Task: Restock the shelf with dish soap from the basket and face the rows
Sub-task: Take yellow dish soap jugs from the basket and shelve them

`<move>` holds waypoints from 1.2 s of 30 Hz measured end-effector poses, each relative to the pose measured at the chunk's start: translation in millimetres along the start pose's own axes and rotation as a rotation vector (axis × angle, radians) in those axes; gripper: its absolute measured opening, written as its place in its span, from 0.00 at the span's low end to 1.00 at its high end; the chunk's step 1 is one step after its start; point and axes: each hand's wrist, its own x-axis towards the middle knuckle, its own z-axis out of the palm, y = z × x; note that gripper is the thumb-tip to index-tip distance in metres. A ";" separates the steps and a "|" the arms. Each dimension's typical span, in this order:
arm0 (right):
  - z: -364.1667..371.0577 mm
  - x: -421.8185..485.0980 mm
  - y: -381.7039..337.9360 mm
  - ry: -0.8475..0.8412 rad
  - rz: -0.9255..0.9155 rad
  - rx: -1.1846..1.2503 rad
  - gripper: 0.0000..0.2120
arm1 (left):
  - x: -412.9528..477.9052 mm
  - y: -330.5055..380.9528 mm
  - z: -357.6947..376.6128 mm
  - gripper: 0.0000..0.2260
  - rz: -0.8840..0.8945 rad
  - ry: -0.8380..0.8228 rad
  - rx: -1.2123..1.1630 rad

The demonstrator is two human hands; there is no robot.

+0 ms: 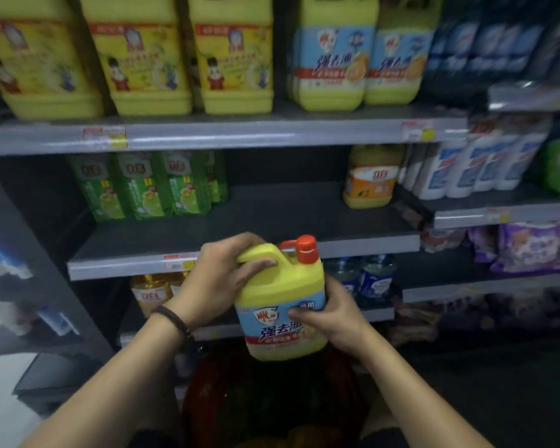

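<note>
Hands [220, 279] [330, 312] around yellow jug [282, 295]

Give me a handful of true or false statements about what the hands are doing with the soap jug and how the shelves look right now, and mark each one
1. Both hands hold the yellow jug. True: the left hand grips its handle, the right hand its side.
2. The jug's cap is blue. False: it is red.
3. The middle shelf is full across its width. False: a wide gap lies between the green bottles and the orange-label bottle.
4. A dark bracelet is on the left wrist. True.
5. The jug already stands on the shelf. False: it is held in front of the shelves.
</note>
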 end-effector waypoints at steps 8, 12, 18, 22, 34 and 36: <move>-69.4 9.7 -105.4 0.115 -0.186 0.142 0.29 | 58.5 72.0 -6.0 0.28 0.004 -0.125 -0.474; -105.2 21.7 -155.2 0.153 -0.231 0.119 0.23 | 79.3 96.1 18.1 0.28 -0.052 -0.102 -0.620; -150.9 51.1 -208.8 0.259 -0.295 -0.049 0.31 | 150.3 143.6 23.6 0.23 -0.014 0.001 -0.677; -178.5 67.3 -224.0 0.363 -0.340 -0.345 0.56 | 208.5 168.9 24.2 0.22 -0.028 0.032 -0.682; -285.9 175.4 -284.7 0.519 -0.395 -0.328 0.40 | 358.4 215.4 55.5 0.20 -0.019 0.229 -0.412; -295.8 193.4 -273.2 0.527 -0.387 -0.381 0.48 | 372.8 210.8 67.6 0.19 -0.051 0.241 -0.275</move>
